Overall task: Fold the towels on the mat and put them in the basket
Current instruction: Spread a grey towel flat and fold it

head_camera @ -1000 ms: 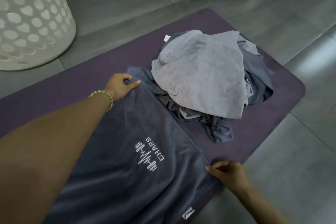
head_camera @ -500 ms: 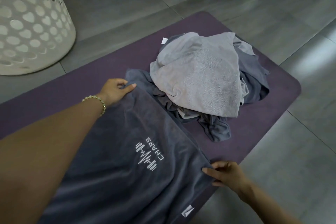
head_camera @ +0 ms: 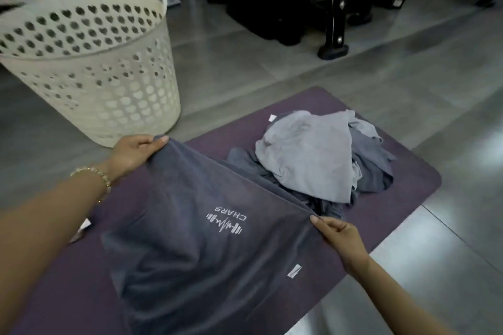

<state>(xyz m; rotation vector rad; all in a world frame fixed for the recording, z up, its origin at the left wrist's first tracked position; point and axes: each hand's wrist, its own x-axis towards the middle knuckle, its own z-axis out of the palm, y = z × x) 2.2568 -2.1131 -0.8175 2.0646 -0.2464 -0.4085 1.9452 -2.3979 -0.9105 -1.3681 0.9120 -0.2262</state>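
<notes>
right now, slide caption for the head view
Left hand and right hand hold a dark grey towel by its far corners over the mat, near the basket.

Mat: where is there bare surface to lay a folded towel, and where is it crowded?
Bare mat shows beside the dark towel on the basket side, and as a narrow margin round the towel pile at the far end. The middle is crowded: towel meets pile.
</notes>
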